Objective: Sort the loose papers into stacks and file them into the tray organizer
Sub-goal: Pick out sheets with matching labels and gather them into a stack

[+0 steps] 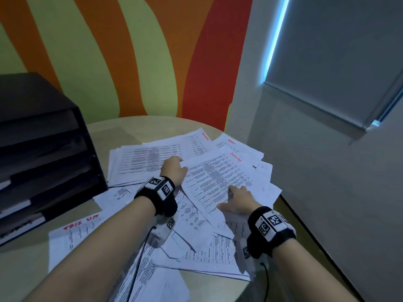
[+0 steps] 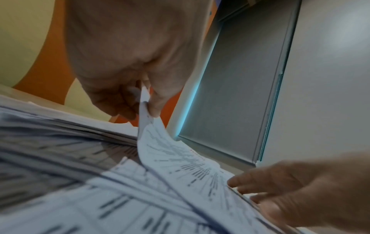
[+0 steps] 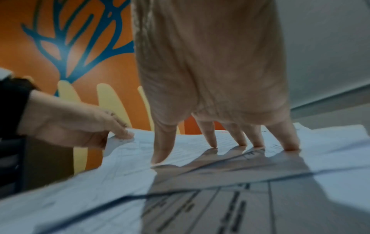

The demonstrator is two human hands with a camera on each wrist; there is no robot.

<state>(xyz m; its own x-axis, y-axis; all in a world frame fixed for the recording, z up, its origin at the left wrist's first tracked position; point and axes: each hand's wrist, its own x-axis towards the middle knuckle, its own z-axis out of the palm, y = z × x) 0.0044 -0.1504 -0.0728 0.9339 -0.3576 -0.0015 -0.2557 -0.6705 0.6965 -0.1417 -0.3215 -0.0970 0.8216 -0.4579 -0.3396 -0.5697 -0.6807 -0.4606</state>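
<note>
Loose printed papers (image 1: 152, 158) lie scattered in an overlapping heap across the round table (image 1: 104, 129). My left hand (image 1: 174, 171) pinches the left edge of the top sheet (image 1: 218, 177), which carries a red handwritten word, and lifts that edge; the pinch shows in the left wrist view (image 2: 146, 101). My right hand (image 1: 237, 199) rests flat on the same sheet with straight, spread fingers (image 3: 212, 139). The black tray organizer (image 1: 43, 162) stands at the table's left, with several tiers, the lower ones holding some paper.
A sheet with a red heading (image 1: 74, 234) lies near the organizer's front. Behind the table is an orange, green and red wall (image 1: 130, 51). A grey wall and a window blind (image 1: 331, 57) close in on the right, next to the table edge.
</note>
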